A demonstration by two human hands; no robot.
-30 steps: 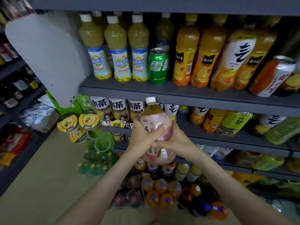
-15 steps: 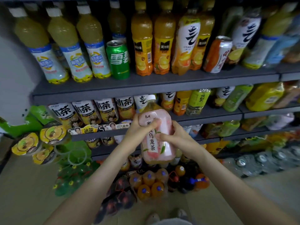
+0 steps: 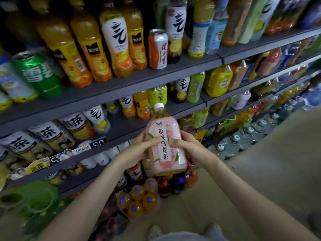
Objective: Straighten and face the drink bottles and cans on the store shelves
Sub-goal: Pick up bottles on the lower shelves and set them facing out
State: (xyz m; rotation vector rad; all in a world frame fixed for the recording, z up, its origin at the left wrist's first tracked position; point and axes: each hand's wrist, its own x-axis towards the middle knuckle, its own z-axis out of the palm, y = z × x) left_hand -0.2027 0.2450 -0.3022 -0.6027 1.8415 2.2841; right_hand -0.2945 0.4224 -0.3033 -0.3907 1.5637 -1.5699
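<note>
A pink-labelled peach tea bottle [image 3: 165, 145] with a white cap is held upright in front of the shelves, its label facing me. My left hand [image 3: 137, 150] grips its left side and my right hand [image 3: 189, 148] grips its right side, thumbs on the label. Behind it the grey shelves [image 3: 121, 84] carry rows of drinks: orange juice bottles [image 3: 86, 49], a green can [image 3: 38, 73], an orange and white can [image 3: 158, 49] and tea bottles with black characters [image 3: 48, 134].
Shrink-wrapped packs of small orange bottles [image 3: 139, 200] and dark bottles sit on the floor under the lowest shelf. Water bottles [image 3: 243, 136] line the floor to the right. Green packaging [image 3: 34, 202] lies at lower left. Beige floor [image 3: 260, 171] opens to the right.
The view has swung right along the shelves. Both hands have turned the pink bottle so that its label faces me more fully, and it sits slightly higher and further right.
</note>
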